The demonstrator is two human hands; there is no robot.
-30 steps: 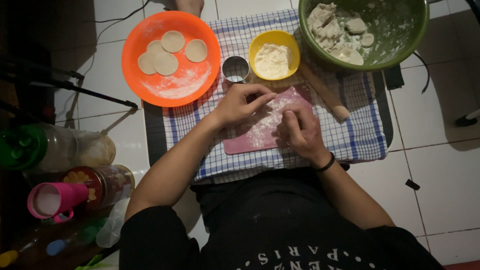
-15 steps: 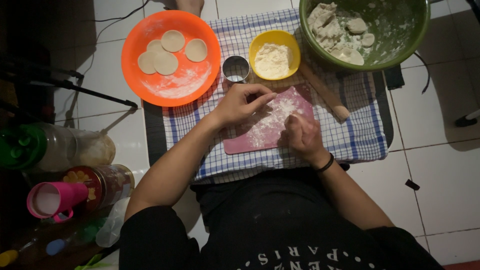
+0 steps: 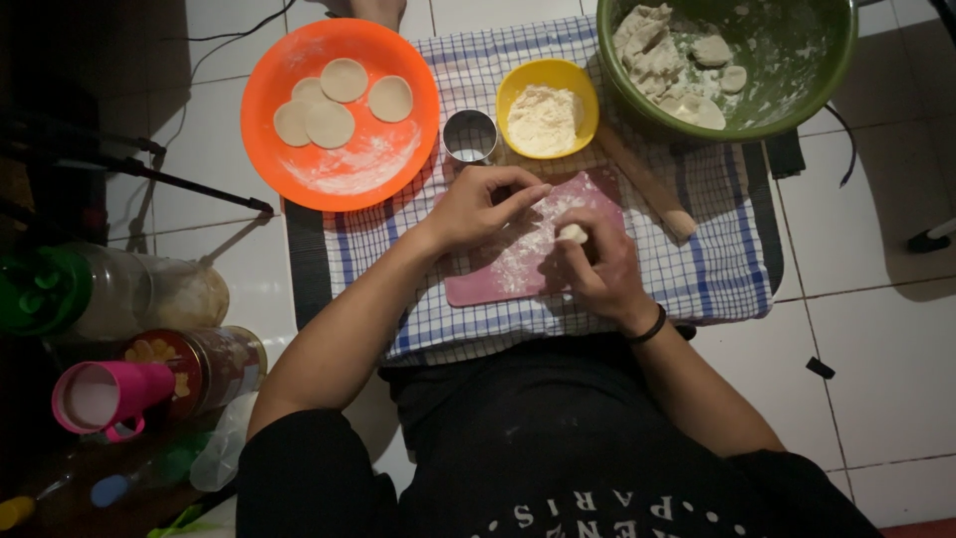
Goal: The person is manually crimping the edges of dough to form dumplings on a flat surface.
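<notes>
1. Head view, only one there is. Right hand (image 3: 597,267) is pinching a small dough lump (image 3: 573,234) between thumb and fingertips, just above the pink board (image 3: 498,284), right half of it.
2. Left hand (image 3: 478,204) hovers over the board's far-left edge, fingers curled loosely together, index extended toward the lump. Can't tell whether it grips anything; no dough visible in it.
3. Board is dusted with flour and sits on a blue-checked cloth (image 3: 717,269) on the tiled floor.
4. Far side: steel ring cutter (image 3: 469,134) just beyond the left hand, yellow flour bowl (image 3: 547,105) right of it, wooden rolling pin (image 3: 647,184) lying diagonally beside the board, not touching the hands.
5. Far left: orange plate (image 3: 388,169) with four cut dough rounds (image 3: 329,125). Far right: green bowl (image 3: 787,110) with remaining dough pieces.
6. Near left: jars and a pink cup (image 3: 100,394), well apart from the work.
7. Risks, my read:
- Flour cover is patchy; the lump could stick to the bare pink areas.
- Left wrist is close to the ring cutter; a sideways sweep could tip it.
- Board lies on loose cloth, so pressing hard could shift it.
</notes>
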